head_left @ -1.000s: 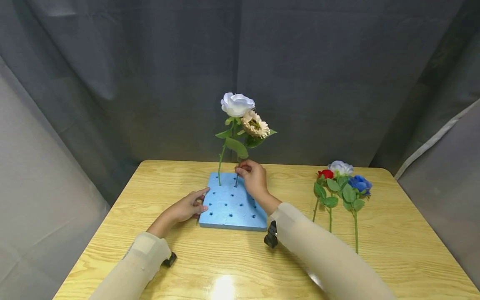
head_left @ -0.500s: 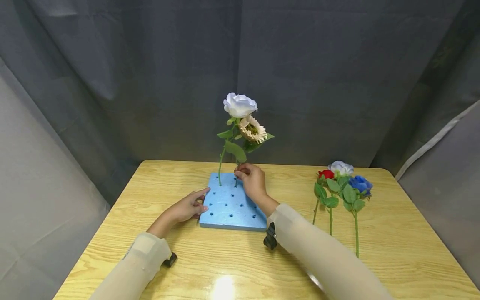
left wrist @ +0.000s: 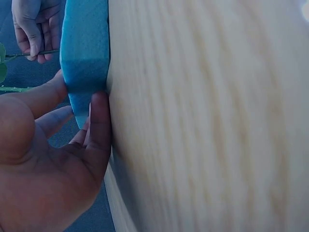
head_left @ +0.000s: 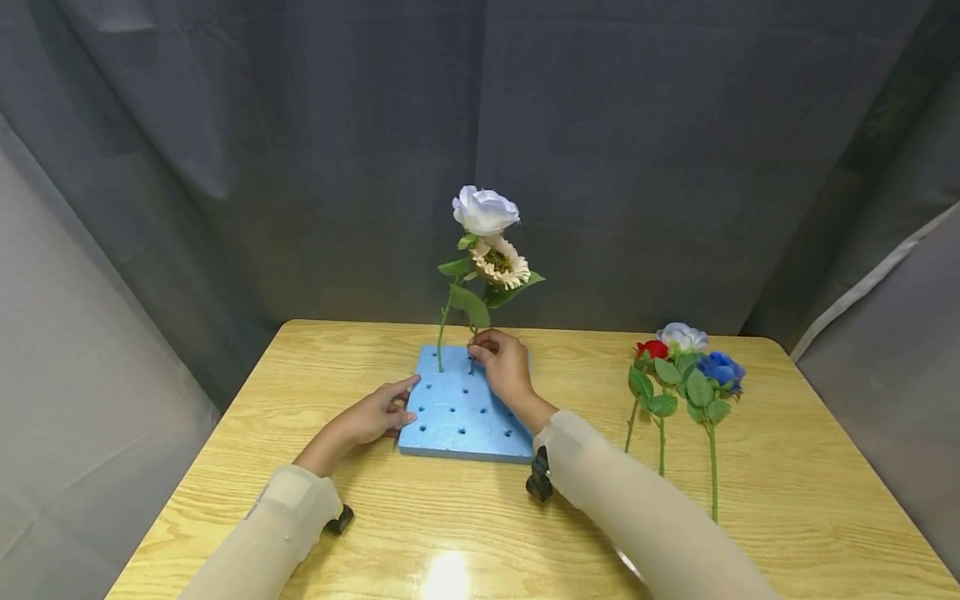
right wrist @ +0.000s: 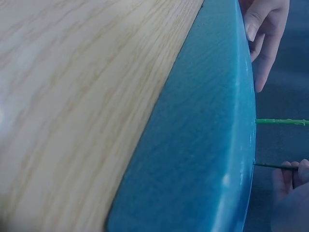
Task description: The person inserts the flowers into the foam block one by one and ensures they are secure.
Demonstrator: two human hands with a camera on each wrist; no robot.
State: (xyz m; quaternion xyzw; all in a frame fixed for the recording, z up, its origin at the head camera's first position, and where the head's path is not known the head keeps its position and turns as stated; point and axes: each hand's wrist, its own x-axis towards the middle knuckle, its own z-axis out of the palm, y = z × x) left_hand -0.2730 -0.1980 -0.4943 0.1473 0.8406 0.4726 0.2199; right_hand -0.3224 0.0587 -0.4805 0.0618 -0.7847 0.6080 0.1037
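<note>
One cream daisy-like flower [head_left: 500, 265] stands nearly upright, pinched by the right grip [head_left: 507, 367], the nearer hand: bloom above it, thin dark stem [right wrist: 270, 166] running down from it to a hole in the flat blue foam block [head_left: 468, 408]; leftward, the left grip [head_left: 375, 415] holds the block's edge

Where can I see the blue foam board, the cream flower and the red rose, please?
Blue foam board [head_left: 468, 407], head view: bare part of its top face.
Cream flower [head_left: 500, 262], head view: middle of the blossom.
Red rose [head_left: 652, 348], head view: the red petals.
</note>
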